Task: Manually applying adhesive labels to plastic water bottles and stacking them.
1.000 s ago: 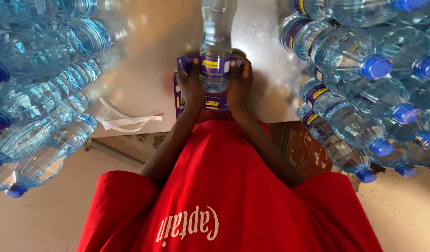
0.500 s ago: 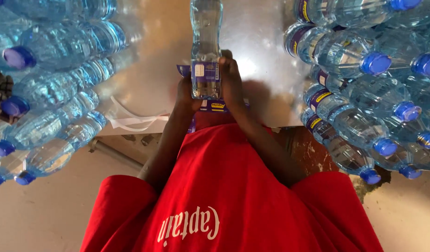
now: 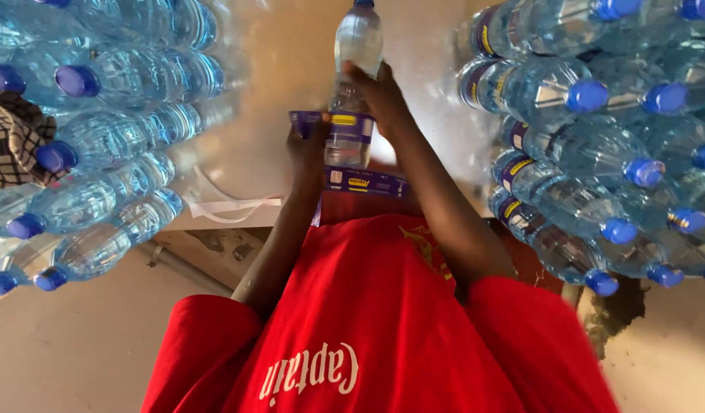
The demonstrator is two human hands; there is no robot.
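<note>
A clear plastic water bottle with a blue cap stands over the shiny metal table, straight in front of me. My right hand grips it around the upper body. My left hand holds the lower part, fingers pressed on a purple and yellow label wrapped around the bottle. Under the bottle lies a small pile of flat purple labels near the table's front edge.
Stacks of blue-capped water bottles lie on their sides on the left and the right; the right ones carry purple labels. White paper strips lie at the table edge. A checked cloth shows at far left.
My right hand has slid from the label up to the bottle's upper body. The bottle has shifted a little away from me, and my left hand stays on the label.
</note>
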